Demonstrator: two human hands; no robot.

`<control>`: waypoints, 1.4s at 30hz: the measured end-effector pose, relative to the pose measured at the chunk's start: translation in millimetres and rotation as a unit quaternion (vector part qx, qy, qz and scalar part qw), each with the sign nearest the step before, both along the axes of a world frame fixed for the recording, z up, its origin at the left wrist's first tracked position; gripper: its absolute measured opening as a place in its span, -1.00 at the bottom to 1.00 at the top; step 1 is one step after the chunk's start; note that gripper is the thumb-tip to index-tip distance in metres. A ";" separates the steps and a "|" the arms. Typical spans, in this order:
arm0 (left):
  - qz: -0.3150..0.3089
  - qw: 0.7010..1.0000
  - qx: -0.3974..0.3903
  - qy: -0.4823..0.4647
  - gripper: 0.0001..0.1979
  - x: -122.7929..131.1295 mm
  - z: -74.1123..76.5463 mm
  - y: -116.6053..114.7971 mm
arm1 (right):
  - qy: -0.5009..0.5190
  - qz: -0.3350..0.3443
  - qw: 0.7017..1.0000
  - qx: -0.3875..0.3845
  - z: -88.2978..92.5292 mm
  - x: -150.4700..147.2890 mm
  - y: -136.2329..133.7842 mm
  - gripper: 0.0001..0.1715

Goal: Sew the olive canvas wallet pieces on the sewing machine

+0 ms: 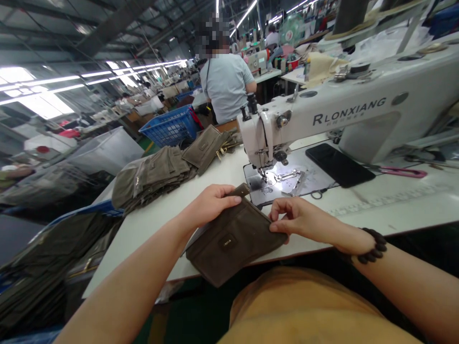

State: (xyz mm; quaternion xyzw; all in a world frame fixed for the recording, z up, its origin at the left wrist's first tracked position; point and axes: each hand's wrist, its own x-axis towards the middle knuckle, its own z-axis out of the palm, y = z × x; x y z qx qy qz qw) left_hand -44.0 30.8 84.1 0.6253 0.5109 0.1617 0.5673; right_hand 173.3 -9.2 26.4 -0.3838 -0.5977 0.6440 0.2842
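A dark olive-brown fabric pouch (229, 246) with a small label patch lies tilted over the front edge of the table, just in front of the sewing machine (265, 143). My left hand (217, 203) grips its upper left corner by a small tab, thumb on top and the other fingers hidden beneath. At the pouch's right edge my right hand (296, 220) pinches the fabric between thumb and fingers. The machine's needle and presser foot (265, 176) stand just beyond the pouch, apart from it.
Similar olive pouches (154, 174) are piled on the white table (158, 229) at left. A black phone (339, 165) and a pink-handled tool (403, 172) lie right of the needle plate. Beyond are a blue basket (168, 126) and a seated person (229, 86). More fabric pieces (60, 258) fill the lower left.
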 end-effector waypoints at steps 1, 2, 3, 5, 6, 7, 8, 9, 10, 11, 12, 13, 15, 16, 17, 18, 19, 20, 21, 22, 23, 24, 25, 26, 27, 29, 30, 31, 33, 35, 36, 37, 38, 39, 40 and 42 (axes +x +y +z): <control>-0.001 1.000 -0.007 -0.002 -0.69 0.9 -2.4 2.4 | 0.017 -0.003 1.000 0.000 -1.8 -0.5 0.0 -0.70; -0.004 1.000 -0.017 -0.006 -0.69 2.0 -4.9 4.6 | 0.033 -0.007 0.999 0.001 -3.2 -0.8 -0.6 -0.69; -0.007 0.999 -0.030 -0.011 -0.68 3.3 -7.5 6.7 | 0.043 -0.012 0.999 0.007 -4.0 -0.9 -1.7 -0.69; -0.014 0.998 -0.057 -0.026 -0.67 6.4 -13.2 10.6 | 0.032 -0.013 0.999 0.036 -4.1 0.5 -5.1 -0.67; -0.018 0.997 -0.071 -0.033 -0.66 8.2 -16.2 12.5 | 0.008 -0.005 0.998 0.054 -3.7 2.2 -7.0 -0.65; -0.023 0.995 -0.085 -0.040 -0.65 10.1 -19.2 14.5 | -0.025 0.008 0.997 0.074 -3.1 4.6 -8.5 -0.64; -0.028 0.994 -0.097 -0.046 -0.65 12.0 -22.2 16.5 | -0.059 0.023 0.994 0.094 -2.3 7.8 -9.3 -0.66; -0.032 0.992 -0.110 -0.051 -0.64 13.8 -25.0 18.8 | -0.091 0.041 0.988 0.119 -1.5 11.5 -9.2 -0.69; -0.035 0.990 -0.122 -0.055 -0.64 15.5 -27.7 21.1 | -0.119 0.059 0.979 0.153 -0.7 15.6 -7.9 -0.71; -0.037 0.989 -0.134 -0.058 -0.64 16.9 -30.1 23.7 | -0.143 0.078 0.967 0.197 0.2 19.8 -5.2 -0.70; -0.036 0.987 -0.146 -0.062 -0.64 18.0 -32.4 26.3 | -0.161 0.100 0.949 0.253 1.0 23.8 -1.2 -0.65; -0.033 0.985 -0.154 -0.067 -0.64 19.0 -34.5 29.0 | -0.175 0.126 0.924 0.317 1.8 27.3 3.9 -0.60; -0.027 0.984 -0.162 -0.074 -0.64 20.6 -38.5 34.4 | -0.206 0.183 0.849 0.451 2.7 31.8 16.3 -0.56; -0.025 0.984 -0.161 -0.076 -0.66 21.5 -40.5 37.1 | -0.222 0.207 0.803 0.513 3.0 32.6 23.0 -0.57; -0.026 0.984 -0.159 -0.075 -0.68 22.3 -42.5 39.7 | -0.236 0.224 0.756 0.568 3.0 32.6 29.3 -0.59; -0.030 0.985 -0.153 -0.072 -0.70 23.3 -44.5 42.4 | -0.247 0.234 0.714 0.612 2.8 32.0 35.2 -0.61; -0.040 0.988 -0.135 -0.061 -0.72 24.4 -46.5 45.0 | -0.256 0.233 0.682 0.644 2.4 31.1 40.3 -0.63; -0.055 0.992 -0.107 -0.045 -0.74 25.6 -48.5 47.8 | -0.258 0.225 0.662 0.667 1.7 30.2 44.6 -0.64; -0.070 0.995 -0.073 -0.026 -0.74 26.8 -50.3 50.8 | -0.257 0.214 0.650 0.682 0.6 29.5 48.1 -0.66; -0.085 0.996 -0.033 -0.001 -0.75 28.0 -51.9 53.8 | -0.253 0.201 0.645 0.693 -0.9 29.2 51.0 -0.66; -0.097 0.995 0.007 0.027 -0.75 29.4 -53.1 57.0 | -0.244 0.190 0.644 0.700 -2.7 29.3 53.3 -0.65; -0.104 0.992 0.040 0.053 -0.77 30.7 -54.1 60.2 | -0.234 0.181 0.644 0.706 -4.8 29.8 55.1 -0.63; -0.107 0.989 0.065 0.077 -0.79 32.2 -54.7 63.3 | -0.226 0.178 0.645 0.708 -7.1 30.5 56.6 -0.60; -0.106 0.986 0.083 0.099 -0.80 33.6 -55.0 66.2 | -0.222 0.175 0.648 0.707 -9.3 31.4 57.7 -0.58; -0.104 0.982 0.101 0.121 -0.81 35.1 -55.0 68.6 | -0.223 0.173 0.651 0.704 -11.4 32.2 58.5 -0.58; -0.097 0.974 0.126 0.160 -0.81 37.2 -53.7 71.5 | -0.234 0.174 0.657 0.695 -14.8 33.6 59.1 -0.61; -0.095 0.970 0.136 0.178 -0.81 37.7 -52.5 71.9 | -0.240 0.177 0.659 0.691 -16.1 33.8 59.1 -0.63; -0.096 0.966 0.143 0.193 -0.82 37.7 -51.1 71.6 | -0.246 0.181 0.660 0.686 -17.1 33.6 58.9 -0.65; -0.105 0.958 0.152 0.221 -0.85 36.2 -48.2 70.1 | -0.257 0.189 0.664 0.676 -18.9 31.3 58.8 -0.67; -0.109 0.947 0.161 0.254 -0.87 33.8 -47.0 69.6 | -0.272 0.199 0.671 0.660 -21.5 26.4 60.4 -0.70; -0.104 0.941 0.167 0.275 -0.86 33.0 -47.4 70.7 | -0.284 0.199 0.675 0.651 -23.3 23.3 62.1 -0.71; -0.096 0.934 0.174 0.297 -0.86 32.7 -48.6 73.0 | -0.299 0.195 0.679 0.641 -25.5 20.0 64.5 -0.73; -0.087 0.927 0.183 0.316 -0.85 33.3 -50.7 76.7 | -0.316 0.185 0.684 0.631 -27.9 17.0 67.3 -0.76; -0.078 0.920 0.193 0.333 -0.84 34.8 -53.4 81.5 | -0.332 0.170 0.689 0.621 -30.5 14.5 70.4 -0.77; -0.071 0.914 0.203 0.344 -0.83 37.1 -56.6 87.3 | -0.346 0.153 0.694 0.613 -32.9 12.7 73.7 -0.79; -0.063 0.906 0.227 0.352 -0.83 43.7 -64.1 99.8 | -0.367 0.122 0.701 0.599 -36.5 11.5 79.6 -0.81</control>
